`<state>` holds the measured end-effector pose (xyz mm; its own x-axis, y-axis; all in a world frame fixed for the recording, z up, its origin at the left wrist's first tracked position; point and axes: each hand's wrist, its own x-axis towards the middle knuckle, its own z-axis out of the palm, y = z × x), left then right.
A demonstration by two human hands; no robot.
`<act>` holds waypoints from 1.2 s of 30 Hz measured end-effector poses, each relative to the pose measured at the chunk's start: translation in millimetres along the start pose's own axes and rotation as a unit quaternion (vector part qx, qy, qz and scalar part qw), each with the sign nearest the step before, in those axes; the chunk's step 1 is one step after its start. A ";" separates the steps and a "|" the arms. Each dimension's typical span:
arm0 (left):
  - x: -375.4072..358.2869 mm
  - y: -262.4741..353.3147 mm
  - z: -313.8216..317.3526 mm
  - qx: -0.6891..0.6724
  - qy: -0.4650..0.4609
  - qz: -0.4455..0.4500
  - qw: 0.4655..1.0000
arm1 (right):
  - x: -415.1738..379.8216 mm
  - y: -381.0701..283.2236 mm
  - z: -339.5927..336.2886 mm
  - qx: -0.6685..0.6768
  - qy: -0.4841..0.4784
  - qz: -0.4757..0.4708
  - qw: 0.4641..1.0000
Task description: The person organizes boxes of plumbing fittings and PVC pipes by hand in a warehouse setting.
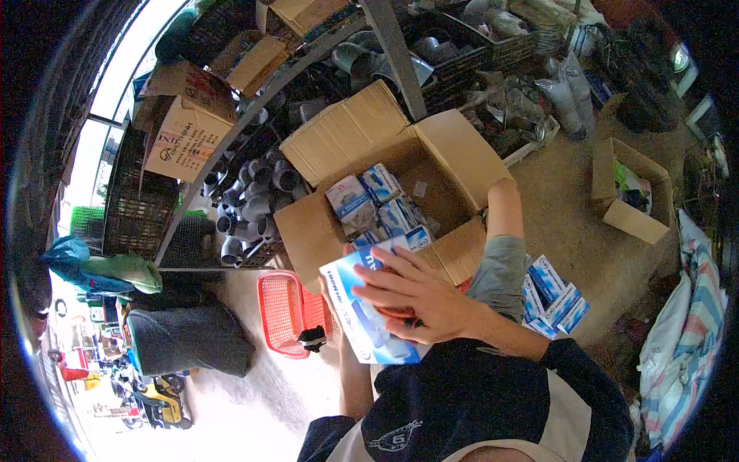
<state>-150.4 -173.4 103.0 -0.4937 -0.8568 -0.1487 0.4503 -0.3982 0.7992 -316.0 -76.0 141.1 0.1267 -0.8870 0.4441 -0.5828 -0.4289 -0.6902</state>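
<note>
Before my chest I hold a blue and white printed box (344, 309), tilted. My left hand (336, 304) grips it from the left side, its fingers mostly hidden behind the box. Across the front lies my right hand (423, 300), fingers stretched over the printed face. A small orange and black thing (400, 314) shows beneath the right palm; its kind I cannot tell. Just beyond, an open cardboard carton (459, 158) has its flaps folded out. Several blue and white boxes (379, 185) and small clear bags sit inside it.
My bent knee (504, 212) is right of the carton. More blue and white boxes (562, 304) lie on the floor there. A red plastic basket (271, 316) stands at the left, near a rack of grey pipe fittings (258, 185). Another carton (639, 219) is far right.
</note>
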 end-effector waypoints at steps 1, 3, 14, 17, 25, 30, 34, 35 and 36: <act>-6.6 -1.4 -1.9 -0.015 -0.018 -0.019 1.000 | 4.3 1.4 -2.4 -0.016 0.020 0.001 1.000; -20.0 -3.3 -0.3 -0.032 -0.048 -0.049 0.997 | 16.5 9.7 -12.0 -0.049 0.058 0.007 0.997; -15.1 -14.6 -14.5 -0.042 -0.030 -0.013 0.999 | 20.0 39.1 21.9 0.224 0.203 0.161 0.939; -13.7 -12.6 -11.5 -0.052 -0.010 -0.002 0.999 | 8.6 21.9 16.8 0.181 0.102 0.099 0.973; -27.5 -14.3 -12.6 -0.068 0.013 -0.003 0.998 | 16.2 12.3 -10.7 -0.015 0.006 0.021 1.000; -30.5 -14.1 -10.9 -0.063 0.033 0.010 0.997 | 33.1 9.7 -7.8 0.052 0.042 0.017 0.998; -16.0 -5.7 -11.5 -0.054 0.048 0.027 0.997 | 4.2 -13.6 11.1 0.109 -0.036 -0.056 0.992; -13.4 -4.6 -12.4 -0.052 0.051 0.031 0.997 | 0.9 -19.5 10.5 0.114 -0.052 -0.069 0.990; -10.3 -4.5 -12.0 -0.049 0.053 0.033 0.997 | 2.6 -19.0 8.5 0.117 -0.064 -0.062 0.989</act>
<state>-138.4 -166.7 94.0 -0.3814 -0.9098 -0.1635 0.5524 -0.3662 0.7488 -297.8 -71.6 150.5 0.2957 -0.8329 0.4678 -0.3564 -0.5505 -0.7549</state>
